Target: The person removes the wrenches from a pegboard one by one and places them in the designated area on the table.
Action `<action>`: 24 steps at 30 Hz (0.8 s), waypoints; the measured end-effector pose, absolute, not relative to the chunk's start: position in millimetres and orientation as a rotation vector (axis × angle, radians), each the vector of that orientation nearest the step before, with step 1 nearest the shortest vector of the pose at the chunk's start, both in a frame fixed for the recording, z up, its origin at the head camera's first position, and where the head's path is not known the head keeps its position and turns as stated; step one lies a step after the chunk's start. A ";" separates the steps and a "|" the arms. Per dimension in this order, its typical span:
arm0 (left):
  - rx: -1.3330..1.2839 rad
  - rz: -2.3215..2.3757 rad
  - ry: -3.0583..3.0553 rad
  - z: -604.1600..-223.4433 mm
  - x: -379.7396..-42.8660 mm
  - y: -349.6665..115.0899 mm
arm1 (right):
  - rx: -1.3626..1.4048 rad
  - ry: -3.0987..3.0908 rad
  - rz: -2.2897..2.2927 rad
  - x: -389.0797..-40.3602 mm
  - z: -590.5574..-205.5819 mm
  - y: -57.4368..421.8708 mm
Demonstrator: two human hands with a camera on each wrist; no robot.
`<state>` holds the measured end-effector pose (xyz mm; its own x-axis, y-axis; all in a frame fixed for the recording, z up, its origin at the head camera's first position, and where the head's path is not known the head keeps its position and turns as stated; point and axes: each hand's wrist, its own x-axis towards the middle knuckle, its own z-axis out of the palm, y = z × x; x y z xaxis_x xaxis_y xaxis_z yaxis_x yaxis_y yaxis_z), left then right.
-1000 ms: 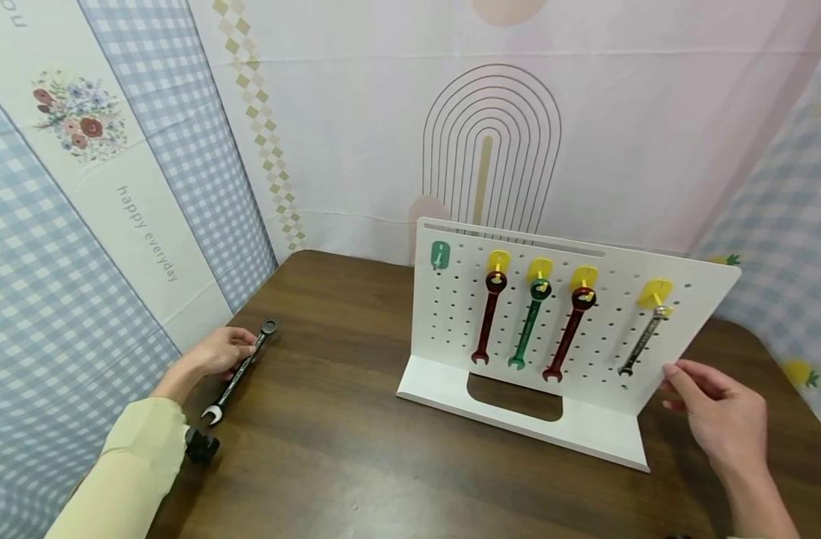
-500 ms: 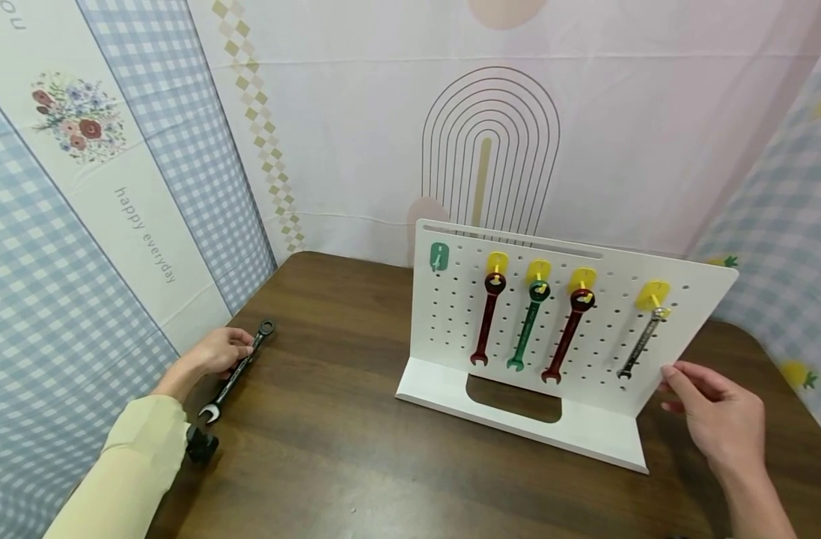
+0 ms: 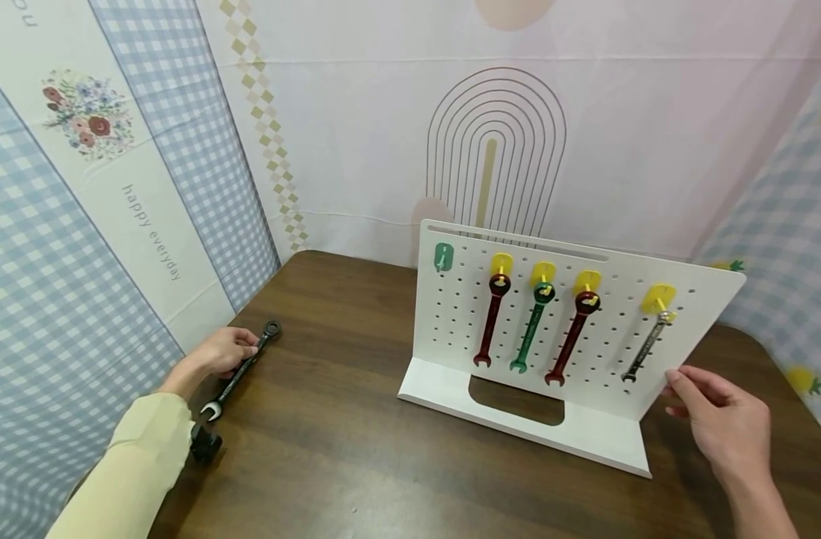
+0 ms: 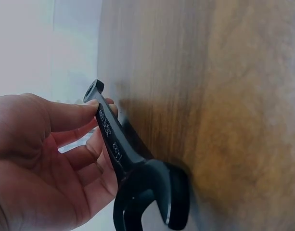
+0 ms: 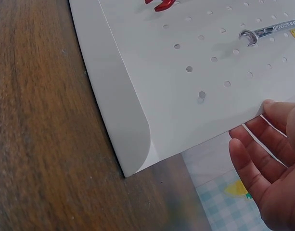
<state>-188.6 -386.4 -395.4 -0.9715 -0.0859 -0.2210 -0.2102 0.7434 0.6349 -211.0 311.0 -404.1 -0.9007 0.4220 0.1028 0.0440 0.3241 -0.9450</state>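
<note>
At the table's left side my left hand [image 3: 223, 350] pinches a dark combination wrench [image 3: 238, 374] by its shaft, thumb on top. Its open jaw end points toward me, as the left wrist view shows with the large wrench head [image 4: 152, 192] up close. On the right, my right hand [image 3: 730, 415] pinches the side edge of a white pegboard stand [image 3: 444, 382], thumb on the front face and fingers behind. Hanging from yellow hooks on it are a dark red wrench [image 3: 492, 322], a green wrench [image 3: 533, 326], another dark red wrench [image 3: 573, 337] and a small silver wrench [image 3: 646, 348].
A green hook [image 3: 444, 257] at the board's upper left carries no wrench. The brown wooden table [image 3: 356, 464] extends between the hands. Printed cloths [image 3: 356, 135] hang behind and to both sides.
Both hands keep their holds on the wrench and the pegboard edge. The whole view shifts slightly; nothing else visibly moves.
</note>
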 end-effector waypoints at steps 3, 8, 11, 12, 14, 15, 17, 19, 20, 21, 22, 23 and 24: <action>-0.237 1.025 2.768 -394.8 -188.4 -384.8 | -0.416 -2.259 1.605 -210.8 -403.9 311.4; -0.230 1.004 2.767 -395.1 -187.8 -383.2 | -0.409 -2.259 1.605 -210.8 -403.7 311.8; -0.235 0.997 2.764 -395.2 -188.2 -381.7 | -0.412 -2.267 1.595 -210.8 -404.1 312.0; -0.239 0.995 2.766 -395.0 -188.5 -381.2 | -0.414 -2.268 1.592 -210.8 -404.3 312.2; -0.237 0.985 2.774 -394.7 -189.2 -380.1 | -0.417 -2.270 1.587 -210.9 -404.4 312.5; -0.238 0.979 2.781 -394.4 -189.5 -379.5 | -0.418 -2.269 1.587 -211.0 -404.4 312.6; -0.248 0.969 2.794 -393.7 -189.7 -377.3 | -0.420 -2.265 1.591 -211.1 -404.4 312.8; -0.262 0.966 2.805 -393.9 -190.0 -375.5 | -0.414 -2.264 1.594 -210.8 -404.9 312.9; -0.273 0.965 2.810 -394.2 -190.1 -374.7 | -0.409 -2.264 1.593 -210.7 -405.0 312.9; -0.289 0.961 2.815 -394.5 -189.9 -373.9 | -0.401 -2.264 1.593 -210.6 -405.0 313.0; -0.305 0.959 2.818 -394.8 -189.7 -373.1 | -0.391 -2.265 1.591 -210.5 -405.1 312.9; -0.312 0.950 2.826 -395.5 -189.6 -372.9 | -0.380 -2.265 1.591 -210.5 -405.0 312.9; -0.320 0.938 2.837 -396.0 -189.3 -372.8 | -0.368 -2.265 1.589 -210.6 -404.9 312.9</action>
<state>-189.3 -372.8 -396.0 -0.9681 -0.1575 -0.1947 -0.2425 0.7837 0.5719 -210.6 312.9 -404.9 -0.9055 0.4030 0.1331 0.0119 0.3377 -0.9412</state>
